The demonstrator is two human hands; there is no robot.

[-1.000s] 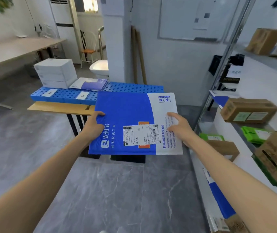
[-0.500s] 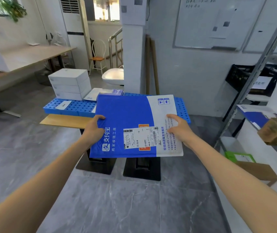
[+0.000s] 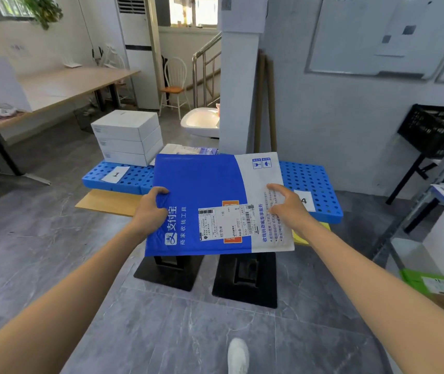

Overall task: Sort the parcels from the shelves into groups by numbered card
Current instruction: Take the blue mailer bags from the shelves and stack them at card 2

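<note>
Misplacement is my chief worry: the flat blue-and-white padded mailer [image 3: 210,203] hangs in the air just short of the blue perforated plastic platform [image 3: 315,182] and hides its middle, so I can read only the white card marked 1 [image 3: 115,174] and part of the white card marked 4 [image 3: 306,201]. The left hand [image 3: 150,209] grips the mailer's left edge, thumb on top; the right hand [image 3: 288,206] pinches the right side likewise. Set down blind, it could straddle two groups or bury a card. Pushed too far, it might nudge the stack of white boxes [image 3: 127,136].
</note>
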